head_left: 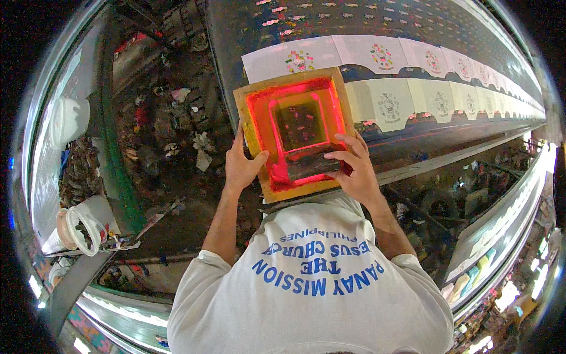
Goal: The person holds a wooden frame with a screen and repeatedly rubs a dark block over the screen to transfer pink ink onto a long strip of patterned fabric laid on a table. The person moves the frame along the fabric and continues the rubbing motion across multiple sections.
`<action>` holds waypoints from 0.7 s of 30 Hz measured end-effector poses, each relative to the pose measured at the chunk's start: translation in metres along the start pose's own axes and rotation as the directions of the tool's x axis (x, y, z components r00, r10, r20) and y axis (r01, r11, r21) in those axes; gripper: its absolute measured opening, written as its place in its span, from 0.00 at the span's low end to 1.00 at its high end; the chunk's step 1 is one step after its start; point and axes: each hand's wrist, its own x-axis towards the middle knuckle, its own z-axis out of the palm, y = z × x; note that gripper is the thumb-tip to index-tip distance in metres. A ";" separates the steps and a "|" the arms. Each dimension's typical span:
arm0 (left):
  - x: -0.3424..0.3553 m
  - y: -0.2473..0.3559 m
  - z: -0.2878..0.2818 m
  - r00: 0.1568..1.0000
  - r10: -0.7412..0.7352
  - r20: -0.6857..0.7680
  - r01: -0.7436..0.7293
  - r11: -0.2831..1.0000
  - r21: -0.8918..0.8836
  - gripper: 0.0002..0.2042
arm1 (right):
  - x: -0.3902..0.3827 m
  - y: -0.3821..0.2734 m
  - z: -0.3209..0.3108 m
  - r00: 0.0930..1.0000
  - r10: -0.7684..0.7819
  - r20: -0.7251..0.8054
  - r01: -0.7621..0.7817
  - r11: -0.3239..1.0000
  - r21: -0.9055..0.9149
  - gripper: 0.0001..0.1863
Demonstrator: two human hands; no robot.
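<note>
A wooden-framed printing screen [289, 79], stained red, orange and pink, lies tilted at the near left end of a long dark table. My left hand [240, 166] holds its left side, thumb over the rim and the other fingers hidden beyond the edge. Inside the frame, on its lower part, a dark flat bar, seemingly a squeegee [305, 165], rests crosswise. My right hand [357, 168] is closed on the bar's right end, fingers bent over it beside the right rim. Just past the screen lie white pieces [295, 61] and cream pieces [389, 107] with round printed designs.
Both rows of printed pieces run along the dark table [436, 133] to the far right. A white tub [71, 118] and a white pail [88, 227] stand at the left. Scraps litter the dark floor [171, 118] left of the table. Another long table [495, 224] lies at the right.
</note>
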 end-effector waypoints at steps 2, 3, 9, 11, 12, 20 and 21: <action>0.001 0.003 -0.004 1.000 -0.020 0.015 0.021 0.998 -0.052 0.52 | 0.001 -0.004 0.000 1.000 0.004 -0.007 -0.004 1.000 0.002 0.29; 0.001 0.001 -0.003 1.000 -0.009 0.011 0.010 0.998 -0.055 0.52 | 0.001 -0.004 0.001 1.000 0.000 -0.010 0.000 1.000 0.002 0.29; -0.001 0.006 -0.002 1.000 -0.005 -0.013 0.004 0.999 -0.040 0.52 | 0.002 -0.003 0.000 1.000 -0.004 -0.016 0.004 1.000 0.009 0.30; -0.002 -0.001 -0.001 0.998 0.048 -0.039 -0.049 0.999 -0.012 0.51 | 0.001 -0.005 0.003 0.999 0.025 -0.026 -0.024 1.000 0.016 0.30; -0.003 -0.004 -0.002 0.999 0.024 -0.046 -0.026 0.999 -0.035 0.51 | 0.002 -0.007 0.004 1.000 0.012 -0.027 -0.012 1.000 0.004 0.30; -0.030 -0.027 -0.087 0.989 -0.041 -0.140 0.041 0.999 -0.005 0.40 | 0.016 -0.060 0.063 0.991 -0.132 -0.025 0.133 0.989 0.069 0.28; -0.037 -0.028 -0.103 0.987 -0.024 -0.157 0.019 0.999 -0.034 0.38 | 0.018 -0.068 0.074 0.987 -0.153 -0.037 0.156 0.985 0.072 0.28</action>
